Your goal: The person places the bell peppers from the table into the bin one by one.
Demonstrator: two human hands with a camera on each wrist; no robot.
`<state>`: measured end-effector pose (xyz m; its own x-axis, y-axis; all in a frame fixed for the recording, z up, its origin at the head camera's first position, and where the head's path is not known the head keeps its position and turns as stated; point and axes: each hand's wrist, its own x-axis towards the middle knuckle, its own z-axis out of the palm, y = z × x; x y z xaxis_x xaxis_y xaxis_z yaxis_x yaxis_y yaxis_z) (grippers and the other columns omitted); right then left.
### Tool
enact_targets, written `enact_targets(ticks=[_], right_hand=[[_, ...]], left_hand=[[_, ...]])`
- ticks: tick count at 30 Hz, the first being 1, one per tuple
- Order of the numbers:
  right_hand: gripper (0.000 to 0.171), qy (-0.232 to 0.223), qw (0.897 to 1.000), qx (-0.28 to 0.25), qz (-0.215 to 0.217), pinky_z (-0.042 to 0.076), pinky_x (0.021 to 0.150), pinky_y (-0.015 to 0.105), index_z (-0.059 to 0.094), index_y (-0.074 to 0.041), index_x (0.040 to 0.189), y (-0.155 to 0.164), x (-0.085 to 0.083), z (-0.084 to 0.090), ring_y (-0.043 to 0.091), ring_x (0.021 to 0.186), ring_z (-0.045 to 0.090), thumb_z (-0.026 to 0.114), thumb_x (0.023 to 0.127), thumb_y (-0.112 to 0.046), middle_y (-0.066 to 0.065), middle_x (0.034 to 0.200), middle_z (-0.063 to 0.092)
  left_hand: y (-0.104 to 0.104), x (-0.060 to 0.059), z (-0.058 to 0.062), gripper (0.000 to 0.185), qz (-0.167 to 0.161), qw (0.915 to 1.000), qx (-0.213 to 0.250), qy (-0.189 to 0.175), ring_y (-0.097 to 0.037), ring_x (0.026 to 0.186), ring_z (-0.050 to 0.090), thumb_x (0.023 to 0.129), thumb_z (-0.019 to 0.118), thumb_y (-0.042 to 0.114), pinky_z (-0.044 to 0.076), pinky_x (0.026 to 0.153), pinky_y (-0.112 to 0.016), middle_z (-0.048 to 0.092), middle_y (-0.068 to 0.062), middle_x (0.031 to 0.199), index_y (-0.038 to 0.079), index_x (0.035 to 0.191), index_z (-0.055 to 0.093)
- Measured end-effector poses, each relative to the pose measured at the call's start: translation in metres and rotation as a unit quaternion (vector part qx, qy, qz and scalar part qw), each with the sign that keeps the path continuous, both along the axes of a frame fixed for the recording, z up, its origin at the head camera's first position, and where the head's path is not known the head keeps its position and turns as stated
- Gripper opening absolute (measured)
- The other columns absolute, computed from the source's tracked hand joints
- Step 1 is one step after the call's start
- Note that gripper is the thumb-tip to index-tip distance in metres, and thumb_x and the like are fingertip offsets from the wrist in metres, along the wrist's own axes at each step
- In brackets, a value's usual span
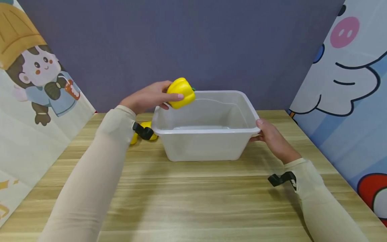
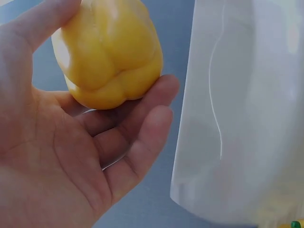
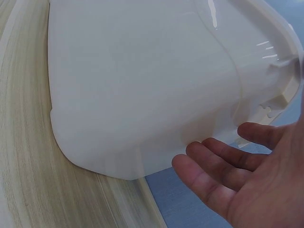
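Observation:
My left hand holds a yellow bell pepper between thumb and fingers, over the left rear rim of a white plastic bin. The left wrist view shows the lobed bottom of the pepper, with the fingers curled under it beside the bin wall. At the bin's right side, my right hand grips the rim, thumb on top and fingers beneath. From the right wrist, those fingers lie against the bin's outer wall.
More yellow items lie on the wooden table left of the bin, partly hidden by the left wrist's black camera mount. A grey-blue panel stands behind, with cartoon-printed panels on both sides.

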<state>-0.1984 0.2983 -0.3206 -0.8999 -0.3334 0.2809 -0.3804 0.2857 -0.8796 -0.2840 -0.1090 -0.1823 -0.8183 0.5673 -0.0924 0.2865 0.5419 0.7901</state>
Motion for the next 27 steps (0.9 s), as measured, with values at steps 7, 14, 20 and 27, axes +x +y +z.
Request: enact_targets(ticks=[7, 14, 20, 27], right_hand=[[0.059, 0.003, 1.000, -0.007, -0.004, 0.057, 0.086, 0.044, 0.040, 0.005, 0.146, -0.001, 0.000, -0.001, 0.017, 0.110, 0.063, 0.024, 0.111, -0.040, 0.027, 0.132, 0.052], [0.061, 0.006, 1.000, -0.012, -0.008, 0.058, 0.084, 0.045, 0.040, 0.009, 0.145, -0.004, 0.001, -0.004, 0.014, 0.107, 0.064, 0.026, 0.111, -0.040, 0.023, 0.129, 0.055], [0.060, 0.008, 1.000, -0.008, -0.006, 0.058, 0.084, 0.043, 0.039, 0.006, 0.146, -0.003, 0.001, -0.003, 0.015, 0.108, 0.064, 0.025, 0.111, -0.041, 0.013, 0.127, 0.059], [0.061, 0.001, 1.000, -0.006, -0.005, 0.056, 0.085, 0.045, 0.039, 0.007, 0.145, -0.001, 0.002, 0.000, 0.016, 0.106, 0.065, 0.025, 0.111, -0.042, 0.019, 0.126, 0.057]], left_hand=[[0.013, -0.003, 0.005, 0.061, -0.023, 0.9994, -0.024, 0.009, -0.026, 0.110, 0.056, 0.090, 0.070, 0.054, 0.049, 0.095, -0.042, 0.057, -0.007, 0.122, 0.019, 0.135, 0.049], [0.023, -0.004, 0.006, 0.059, -0.041, 0.9977, -0.054, 0.004, -0.026, 0.109, 0.056, 0.089, 0.071, 0.052, 0.047, 0.099, -0.046, 0.057, -0.006, 0.121, 0.019, 0.133, 0.049], [0.027, -0.009, 0.008, 0.059, -0.039, 0.9962, -0.076, 0.019, -0.024, 0.105, 0.058, 0.089, 0.071, 0.053, 0.049, 0.093, -0.041, 0.059, -0.006, 0.119, 0.019, 0.132, 0.049], [0.029, -0.016, 0.008, 0.061, -0.041, 0.9936, -0.102, 0.026, -0.027, 0.105, 0.056, 0.090, 0.071, 0.051, 0.049, 0.091, -0.040, 0.057, -0.008, 0.119, 0.016, 0.133, 0.048]])
